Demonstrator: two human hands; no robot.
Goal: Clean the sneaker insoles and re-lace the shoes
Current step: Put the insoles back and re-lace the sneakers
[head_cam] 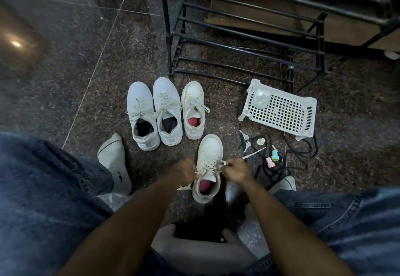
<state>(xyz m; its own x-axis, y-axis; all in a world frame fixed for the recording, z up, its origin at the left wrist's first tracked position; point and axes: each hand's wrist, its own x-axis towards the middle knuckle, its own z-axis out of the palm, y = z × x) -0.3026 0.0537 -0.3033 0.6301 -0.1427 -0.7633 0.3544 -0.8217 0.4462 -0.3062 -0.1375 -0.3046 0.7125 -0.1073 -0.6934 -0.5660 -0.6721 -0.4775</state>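
Observation:
A cream sneaker [210, 150] with a red insole [205, 186] stands on the floor between my knees, toe pointing away. My left hand [184, 170] pinches one end of its pale lace [185, 187] at the shoe's left side. My right hand [236, 170] pinches the other lace end [223, 163] at the right side. Its partner, the second cream sneaker [193, 111], stands laced farther off with a red insole inside. Two pale grey sneakers [141, 113] [167, 111] sit laced to its left, dark inside.
A white plastic basket [279, 111] lies on its side to the right. Small bottles [275, 156], a brush and black laces [279, 171] are scattered beside it. A black metal shoe rack [244, 35] stands behind. My socked feet flank the shoe on the dark stone floor.

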